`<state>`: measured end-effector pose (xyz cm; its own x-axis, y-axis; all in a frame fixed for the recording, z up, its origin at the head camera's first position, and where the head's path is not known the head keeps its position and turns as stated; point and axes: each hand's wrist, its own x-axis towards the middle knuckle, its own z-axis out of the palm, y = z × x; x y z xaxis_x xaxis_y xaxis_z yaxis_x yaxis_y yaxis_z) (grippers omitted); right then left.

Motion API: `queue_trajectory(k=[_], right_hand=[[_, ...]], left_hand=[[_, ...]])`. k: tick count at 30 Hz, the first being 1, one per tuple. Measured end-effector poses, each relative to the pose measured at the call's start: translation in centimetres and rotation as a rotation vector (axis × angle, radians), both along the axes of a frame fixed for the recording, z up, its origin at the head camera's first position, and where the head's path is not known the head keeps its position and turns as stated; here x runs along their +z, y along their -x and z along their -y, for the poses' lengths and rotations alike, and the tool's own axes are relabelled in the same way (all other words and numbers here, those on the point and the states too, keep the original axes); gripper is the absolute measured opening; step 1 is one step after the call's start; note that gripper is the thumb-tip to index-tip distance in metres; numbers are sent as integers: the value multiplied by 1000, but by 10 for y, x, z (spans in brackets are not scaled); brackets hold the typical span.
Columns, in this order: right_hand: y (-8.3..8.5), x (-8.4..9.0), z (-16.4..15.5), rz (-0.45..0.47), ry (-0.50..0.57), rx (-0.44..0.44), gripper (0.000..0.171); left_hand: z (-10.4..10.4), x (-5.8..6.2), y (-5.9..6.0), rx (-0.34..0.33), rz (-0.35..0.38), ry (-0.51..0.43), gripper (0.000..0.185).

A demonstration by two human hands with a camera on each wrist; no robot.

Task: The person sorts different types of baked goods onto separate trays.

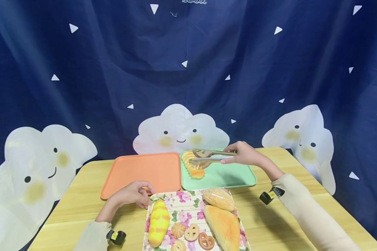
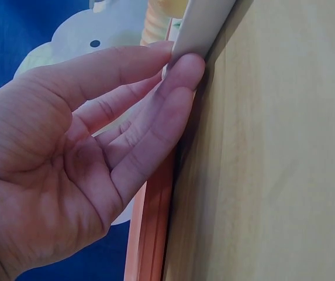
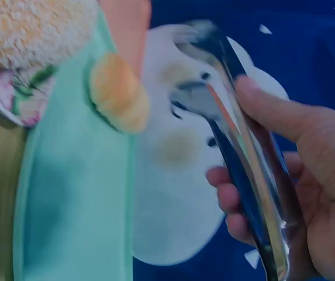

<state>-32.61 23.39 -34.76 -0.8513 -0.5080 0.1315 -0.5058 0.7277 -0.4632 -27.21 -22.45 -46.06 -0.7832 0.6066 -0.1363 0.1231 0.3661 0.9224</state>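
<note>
My left hand [image 1: 133, 194] pinches the far left corner of a floral tray [image 1: 176, 197]; the left wrist view shows the thumb on top and fingers beneath its pale edge [image 2: 205, 26]. On that tray lie a yellow striped bread [image 1: 159, 223], a sesame-topped bun [image 1: 219, 199], a triangular bread [image 1: 223, 226] and several cookies [image 1: 192, 232]. My right hand [image 1: 243, 153] grips metal tongs [image 1: 216, 152] above the green tray [image 1: 229, 177]. The tongs' ends are apart with nothing between them in the right wrist view. A ridged golden bread [image 1: 196, 172] rests on the green tray's left side.
An orange tray [image 1: 144, 170] stands left of the green one, edges side by side. All trays lie on a wooden table [image 1: 75, 202]. Behind the table hangs a dark blue curtain [image 1: 113, 87] with printed clouds and white triangles.
</note>
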Motion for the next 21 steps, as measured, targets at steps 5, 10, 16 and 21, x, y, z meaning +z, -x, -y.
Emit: queue_trajectory(k=[5, 10, 16, 21], right_hand=[[-3, -3, -26, 56, 69, 81, 42], [-7, -13, -45, 132, 117, 131, 36], [-12, -27, -59, 215, 149, 203, 34], [-13, -29, -62, 251, 145, 268, 33]], left_hand=[[3, -1, 2, -8, 16, -13, 32], [5, 0, 2, -14, 12, -15, 33], [3, 0, 2, -16, 34, -22, 32], [1, 1, 2, -19, 33, -25, 33]])
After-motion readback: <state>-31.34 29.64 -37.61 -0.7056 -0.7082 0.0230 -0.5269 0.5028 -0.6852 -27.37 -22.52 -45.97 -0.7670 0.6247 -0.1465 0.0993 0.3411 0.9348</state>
